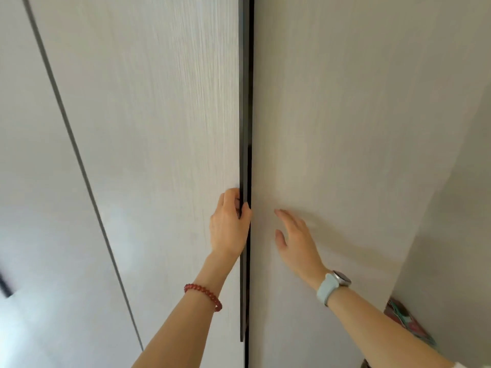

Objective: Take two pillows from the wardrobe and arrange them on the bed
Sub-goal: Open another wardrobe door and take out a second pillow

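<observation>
Pale wood-grain wardrobe doors fill the view. My left hand (230,226), with a red bead bracelet on its wrist, grips the dark vertical handle strip (244,128) on the edge of the left door (159,128). A narrow dark gap runs between this door and the right door (345,128). My right hand (295,239), a watch on its wrist, hovers open with fingers spread just in front of the right door, holding nothing. No pillows or bed are visible.
Another wardrobe panel (34,155) lies to the far left behind a thin grey seam. A plain wall (457,208) meets the wardrobe on the right. A colourful patterned object (406,320) peeks out at the lower right.
</observation>
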Motion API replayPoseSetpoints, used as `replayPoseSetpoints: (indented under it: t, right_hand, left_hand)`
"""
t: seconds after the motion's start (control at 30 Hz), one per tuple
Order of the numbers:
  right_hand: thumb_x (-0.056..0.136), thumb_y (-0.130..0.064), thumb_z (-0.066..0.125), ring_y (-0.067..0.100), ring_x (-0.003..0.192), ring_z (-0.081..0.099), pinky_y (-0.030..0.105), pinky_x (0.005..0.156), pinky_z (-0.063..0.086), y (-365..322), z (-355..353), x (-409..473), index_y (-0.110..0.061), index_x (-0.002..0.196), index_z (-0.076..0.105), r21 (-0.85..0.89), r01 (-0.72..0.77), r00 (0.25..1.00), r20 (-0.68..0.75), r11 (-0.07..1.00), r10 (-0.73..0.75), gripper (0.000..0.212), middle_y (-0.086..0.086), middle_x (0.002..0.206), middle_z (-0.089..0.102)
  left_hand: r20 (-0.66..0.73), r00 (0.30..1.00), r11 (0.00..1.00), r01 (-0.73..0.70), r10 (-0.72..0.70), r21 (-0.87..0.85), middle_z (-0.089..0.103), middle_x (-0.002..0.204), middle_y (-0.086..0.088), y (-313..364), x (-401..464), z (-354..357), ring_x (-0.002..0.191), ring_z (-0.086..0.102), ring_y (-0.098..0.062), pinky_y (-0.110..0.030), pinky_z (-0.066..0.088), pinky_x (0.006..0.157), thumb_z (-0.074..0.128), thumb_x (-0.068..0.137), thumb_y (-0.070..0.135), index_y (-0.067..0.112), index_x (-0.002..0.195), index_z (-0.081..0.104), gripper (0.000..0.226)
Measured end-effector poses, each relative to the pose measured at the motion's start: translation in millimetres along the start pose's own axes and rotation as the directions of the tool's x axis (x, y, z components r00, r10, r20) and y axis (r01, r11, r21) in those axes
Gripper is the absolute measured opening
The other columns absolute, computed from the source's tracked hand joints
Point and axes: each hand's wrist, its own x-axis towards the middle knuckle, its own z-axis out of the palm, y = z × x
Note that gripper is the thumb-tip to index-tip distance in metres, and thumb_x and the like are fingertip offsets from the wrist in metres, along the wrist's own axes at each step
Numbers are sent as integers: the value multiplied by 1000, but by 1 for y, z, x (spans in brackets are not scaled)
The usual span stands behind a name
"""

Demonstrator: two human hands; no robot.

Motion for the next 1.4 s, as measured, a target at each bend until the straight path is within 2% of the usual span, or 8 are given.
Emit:
replayPoseSetpoints:
  t: [0.1, 0.2, 0.43, 0.6, 0.9, 1.07, 1.2, 1.4]
  right_hand:
    - [89, -4, 44, 18, 115, 51, 21, 95, 37, -23, 7, -40, -16, 128, 44, 162, 39, 997, 61, 986, -50, 40, 5, 125, 55]
    - [89, -10, 43, 14, 105, 58, 18, 90, 44, -59, 17, -67, -17, 126, 46, 269, 134, 984, 81, 954, -161, 37, 3, 116, 62]
    - [90, -16, 41, 15, 113, 51, 19, 92, 43, -156, 62, -109, -19, 138, 24, 427, 415, 849, 134, 803, -510, 51, 11, 132, 52]
    - [90, -21, 36, 22, 128, 39, 30, 99, 41, -212, 94, -111, -12, 139, 24, 467, 536, 734, 154, 704, -661, 51, 14, 142, 40]
    - [90, -14, 41, 16, 130, 35, 36, 103, 39, -256, 143, -104, -21, 137, 27, 545, 420, 715, 294, 726, -634, 49, 4, 142, 40]
    - [91, -7, 41, 21, 124, 43, 41, 97, 45, -231, 143, -91, -15, 132, 36, 491, 344, 773, 336, 800, -538, 42, 8, 135, 48]
    - [91, -5, 41, 23, 113, 52, 39, 92, 48, -196, 128, -77, -13, 128, 43, 446, 282, 842, 309, 849, -442, 38, 9, 123, 56]
    - [92, -8, 40, 19, 106, 56, 27, 84, 47, -116, 83, -51, -14, 123, 48, 291, 221, 948, 162, 931, -275, 32, 6, 119, 59]
  left_hand:
    - [15, 1000, 996, -23, 25, -83, 58, 83, -2, -1, -32, -40, 71, 56, -15, -33, 54, 65, 55, 86, 8, 22, 92, 51, 16]
    - [12, 998, 991, -59, 61, -123, 54, 78, 16, 0, -61, -91, 72, 56, 2, -9, 48, 58, 57, 85, 7, 45, 85, 44, 40]
    - [-96, 995, 998, -31, 26, -52, 54, 81, 26, -14, -113, -201, 78, 57, 6, -3, 45, 60, 57, 82, 20, 35, 95, 49, 21]
    - [-404, 915, 990, 62, -4, 129, 52, 90, 18, -33, -143, -257, 83, 52, 19, 5, 39, 63, 60, 86, 12, 25, 106, 54, 25]
    - [-686, 711, 896, 393, -154, 206, 43, 130, -14, -69, -139, -304, 109, 48, -18, -11, 37, 80, 47, 92, 7, 13, 136, 33, 47]
    - [-665, 728, 841, 457, -167, 290, 21, 150, -15, -83, -138, -298, 138, 19, -28, -40, 25, 111, 49, 88, 5, 10, 141, 19, 61]
    - [-500, 862, 803, 352, -79, 481, 23, 147, -25, -85, -153, -235, 136, 18, -39, -51, 23, 107, 57, 81, 3, 5, 132, 37, 56]
    - [-150, 972, 929, 221, -183, 298, 42, 135, -17, -92, -118, -146, 124, 38, -33, -47, 34, 102, 52, 86, 4, 7, 126, 44, 41]
